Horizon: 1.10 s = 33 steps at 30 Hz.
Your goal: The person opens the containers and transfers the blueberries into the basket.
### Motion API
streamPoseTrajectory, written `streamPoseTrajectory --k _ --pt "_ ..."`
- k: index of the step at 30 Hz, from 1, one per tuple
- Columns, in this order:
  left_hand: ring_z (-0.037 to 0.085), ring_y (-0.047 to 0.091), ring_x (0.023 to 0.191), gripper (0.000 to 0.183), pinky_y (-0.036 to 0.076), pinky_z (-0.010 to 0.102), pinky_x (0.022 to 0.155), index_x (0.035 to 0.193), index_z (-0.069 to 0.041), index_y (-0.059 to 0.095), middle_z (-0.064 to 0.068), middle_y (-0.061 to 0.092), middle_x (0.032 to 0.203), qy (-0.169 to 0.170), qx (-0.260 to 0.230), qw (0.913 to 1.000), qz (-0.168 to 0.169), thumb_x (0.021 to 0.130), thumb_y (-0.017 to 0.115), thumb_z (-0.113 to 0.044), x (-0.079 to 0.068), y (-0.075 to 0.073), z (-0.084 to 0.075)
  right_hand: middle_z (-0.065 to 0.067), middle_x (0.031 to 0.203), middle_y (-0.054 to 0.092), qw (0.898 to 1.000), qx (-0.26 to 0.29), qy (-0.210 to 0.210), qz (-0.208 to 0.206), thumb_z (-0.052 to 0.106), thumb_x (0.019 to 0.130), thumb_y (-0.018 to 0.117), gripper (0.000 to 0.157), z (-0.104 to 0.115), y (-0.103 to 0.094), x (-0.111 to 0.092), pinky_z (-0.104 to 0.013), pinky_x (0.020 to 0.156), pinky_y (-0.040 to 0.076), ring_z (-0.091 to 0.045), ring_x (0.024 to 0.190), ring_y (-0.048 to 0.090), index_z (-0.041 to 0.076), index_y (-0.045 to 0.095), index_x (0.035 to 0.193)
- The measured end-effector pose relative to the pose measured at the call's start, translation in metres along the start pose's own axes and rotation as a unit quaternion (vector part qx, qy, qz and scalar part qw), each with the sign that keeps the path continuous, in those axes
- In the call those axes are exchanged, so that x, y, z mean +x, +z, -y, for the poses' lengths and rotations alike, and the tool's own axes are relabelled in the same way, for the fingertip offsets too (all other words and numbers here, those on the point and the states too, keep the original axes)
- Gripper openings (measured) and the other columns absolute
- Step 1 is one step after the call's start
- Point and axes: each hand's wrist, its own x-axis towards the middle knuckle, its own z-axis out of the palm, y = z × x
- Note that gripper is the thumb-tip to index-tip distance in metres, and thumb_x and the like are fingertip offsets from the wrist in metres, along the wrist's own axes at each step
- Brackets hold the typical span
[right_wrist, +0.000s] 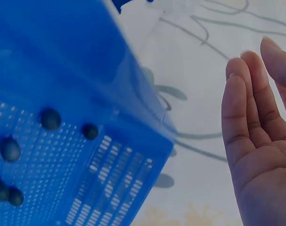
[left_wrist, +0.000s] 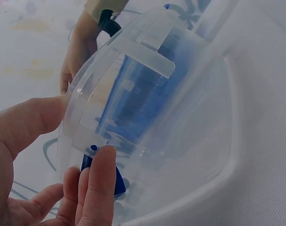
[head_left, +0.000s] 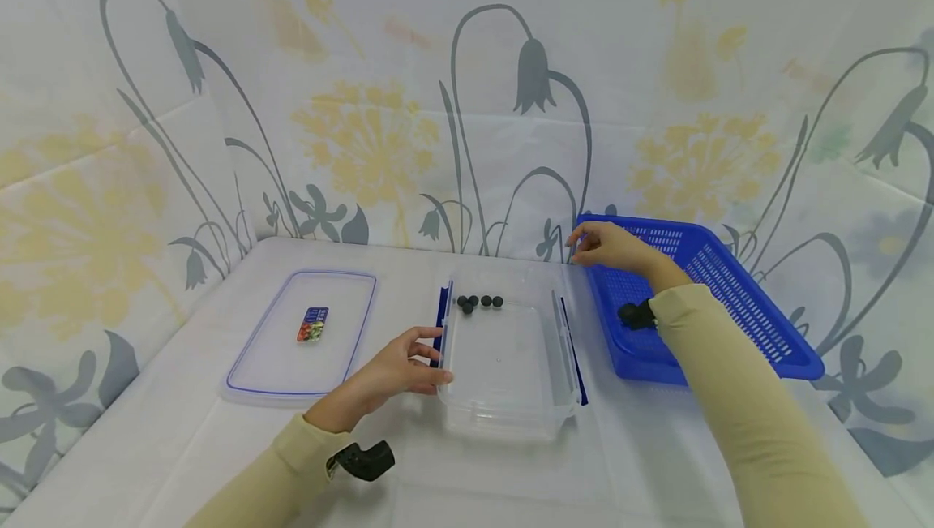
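A clear plastic container (head_left: 503,358) with dark blue side latches stands mid-table. Several small black balls (head_left: 498,302) sit toward its far end. My left hand (head_left: 390,366) holds its left side, thumb at the rim and fingers against the outside by a blue latch (left_wrist: 118,182). To the right, my right hand (head_left: 613,248) hovers at the left rim of a blue plastic basket (head_left: 649,367). Its fingers (right_wrist: 237,110) are gently bent, with nothing between them and the thumb. Several dark balls (right_wrist: 50,119) lie inside the basket in the right wrist view.
A clear lid (head_left: 273,358) with a blue edge lies flat at the left, bearing a colorful label (head_left: 313,324). White cloth (head_left: 467,487) covers the table. Behind stands a flower-patterned curtain (head_left: 409,49). Black camera mounts (head_left: 368,461) are strapped to both wrists.
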Motion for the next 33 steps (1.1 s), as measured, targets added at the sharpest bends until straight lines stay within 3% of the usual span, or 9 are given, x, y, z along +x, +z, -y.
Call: streamPoseTrajectory --k 11,18,26,33 --pt "0.020 0.060 0.081 0.072 0.055 0.036 0.074 0.137 -0.003 0.036 0.016 0.047 0.109 0.000 0.006 1.0000 -0.002 0.077 0.076 -0.007 0.000 0.000 0.000 -0.017 0.095 0.063 0.999 0.040 -0.017 0.008 0.008 0.089 0.061 0.025 0.023 0.022 0.017 -0.041 0.079 0.047 -0.035 0.090 0.057 0.001 0.057 0.113" --pt "0.020 0.060 0.081 0.072 0.055 0.036 0.075 0.137 -0.003 0.036 0.017 0.046 0.110 0.001 -0.001 1.0000 0.002 0.078 0.076 -0.008 -0.001 0.000 0.000 -0.012 0.096 0.062 0.997 0.068 -0.010 0.021 0.010 0.090 0.062 0.027 0.034 0.041 0.029 -0.040 0.084 0.049 -0.024 0.088 0.059 0.001 0.056 0.114" --pt "0.020 0.061 0.081 0.072 0.055 0.037 0.075 0.137 -0.004 0.036 0.017 0.047 0.110 0.000 0.002 1.0000 -0.002 0.078 0.076 -0.008 -0.001 0.001 -0.001 -0.017 0.098 0.061 0.994 0.102 0.009 0.029 0.010 0.089 0.063 0.027 0.042 0.065 0.039 -0.042 0.088 0.047 -0.025 0.088 0.059 0.002 0.056 0.114" --pt "0.020 0.061 0.081 0.071 0.055 0.037 0.075 0.137 -0.004 0.036 0.017 0.047 0.111 -0.006 0.002 1.0000 -0.001 0.078 0.075 -0.008 0.001 0.001 -0.001 -0.011 0.094 0.060 0.991 0.132 0.024 0.031 0.009 0.088 0.064 0.026 0.045 0.088 0.052 -0.041 0.090 0.047 -0.022 0.087 0.059 0.002 0.057 0.113"
